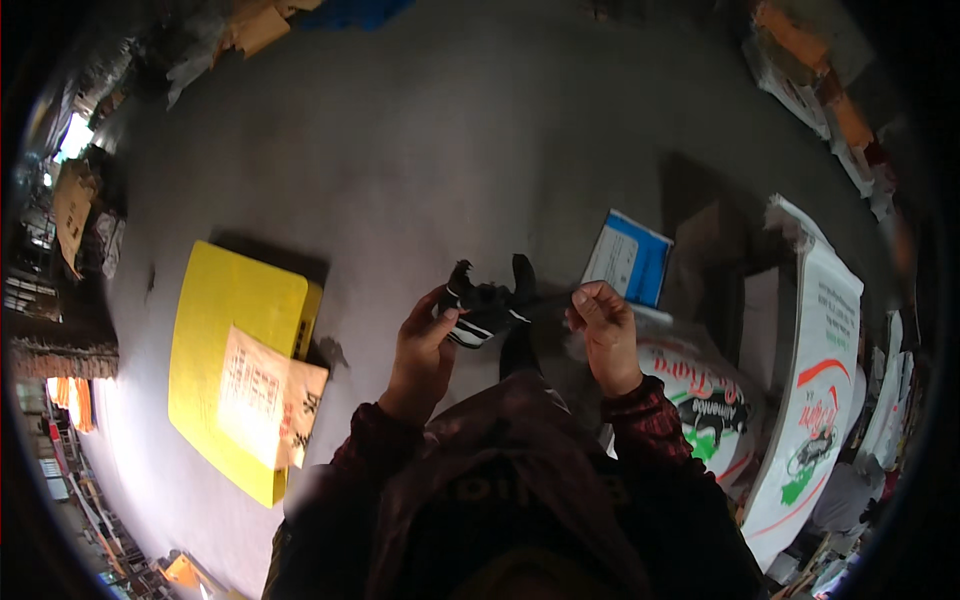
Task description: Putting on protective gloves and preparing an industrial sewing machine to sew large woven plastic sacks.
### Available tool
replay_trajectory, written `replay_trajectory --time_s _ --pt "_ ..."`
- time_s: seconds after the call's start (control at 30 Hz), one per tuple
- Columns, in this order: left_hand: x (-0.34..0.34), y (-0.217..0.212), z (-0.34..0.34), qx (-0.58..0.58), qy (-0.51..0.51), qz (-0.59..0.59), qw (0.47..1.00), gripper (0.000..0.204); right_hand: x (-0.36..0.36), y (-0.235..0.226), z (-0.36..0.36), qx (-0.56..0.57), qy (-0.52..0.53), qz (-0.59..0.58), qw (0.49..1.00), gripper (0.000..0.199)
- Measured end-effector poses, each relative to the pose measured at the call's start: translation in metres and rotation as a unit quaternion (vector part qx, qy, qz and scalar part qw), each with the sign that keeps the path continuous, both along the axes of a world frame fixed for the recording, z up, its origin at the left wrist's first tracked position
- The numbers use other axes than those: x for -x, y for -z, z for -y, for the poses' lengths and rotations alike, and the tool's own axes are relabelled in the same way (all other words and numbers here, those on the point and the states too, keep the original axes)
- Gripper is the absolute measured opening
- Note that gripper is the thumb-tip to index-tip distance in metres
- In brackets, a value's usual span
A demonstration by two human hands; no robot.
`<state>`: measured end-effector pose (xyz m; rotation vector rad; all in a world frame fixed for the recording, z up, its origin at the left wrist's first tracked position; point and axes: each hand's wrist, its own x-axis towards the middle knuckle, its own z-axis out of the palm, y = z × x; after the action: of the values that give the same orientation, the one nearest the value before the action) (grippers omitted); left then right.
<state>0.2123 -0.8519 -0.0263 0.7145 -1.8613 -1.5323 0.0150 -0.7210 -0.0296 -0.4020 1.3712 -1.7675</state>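
Observation:
In front of my body is a black, flexible-looking piece with white stripes (487, 297); its exact kind cannot be made out. My left hand (418, 350) pinches its left side between thumb and fingers. Two dark tips stick up from its far edge. From its right side a dark strip (545, 303) stretches across to my right hand (607, 335), whose thumb and fingertips are pressed together on the strip's end. Both hands are raised above the floor, at about the same distance from me.
A yellow box-like block (245, 285) with a printed brown cardboard piece (265, 395) on it lies at left. Beyond my right hand is a blue and white packet (648, 265). Printed white sacks (825, 330) stand at right. Grey floor (430, 130) stretches ahead.

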Motion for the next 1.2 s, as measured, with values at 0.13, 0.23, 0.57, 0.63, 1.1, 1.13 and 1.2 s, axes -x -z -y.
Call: replay_trajectory --time_s 0.13,0.23,0.57,0.63,1.1,1.13,1.2 --pt "0.071 -0.026 0.073 -0.243 0.002 -0.157 0.957 0.035 0.076 0.003 0.092 -0.011 -0.021 -0.017 1.000 0.011" --pt "0.136 -0.055 0.149 -0.339 0.014 -0.117 0.933 0.038 0.124 -0.001 0.168 -0.013 0.027 -0.202 0.979 0.019" --pt "0.253 0.038 0.382 -0.162 0.009 -0.127 0.979 0.048 0.199 -0.019 0.449 0.001 -0.166 -0.537 0.827 0.038" --pt "0.296 0.038 0.433 -0.308 0.147 -0.241 0.908 0.049 0.236 -0.002 0.493 -0.002 -0.156 -0.511 0.845 0.028" --pt "0.500 -0.009 0.786 0.160 -0.032 0.215 0.963 0.027 0.450 -0.021 0.825 -0.076 -0.127 -0.643 0.751 0.007" --pt "0.521 -0.008 0.809 0.133 0.028 0.262 0.955 0.024 0.473 -0.013 0.849 -0.072 -0.126 -0.644 0.751 0.007" --pt "0.565 0.008 0.850 0.125 0.009 0.250 0.960 0.021 0.506 -0.016 0.888 -0.061 -0.132 -0.596 0.790 0.011"
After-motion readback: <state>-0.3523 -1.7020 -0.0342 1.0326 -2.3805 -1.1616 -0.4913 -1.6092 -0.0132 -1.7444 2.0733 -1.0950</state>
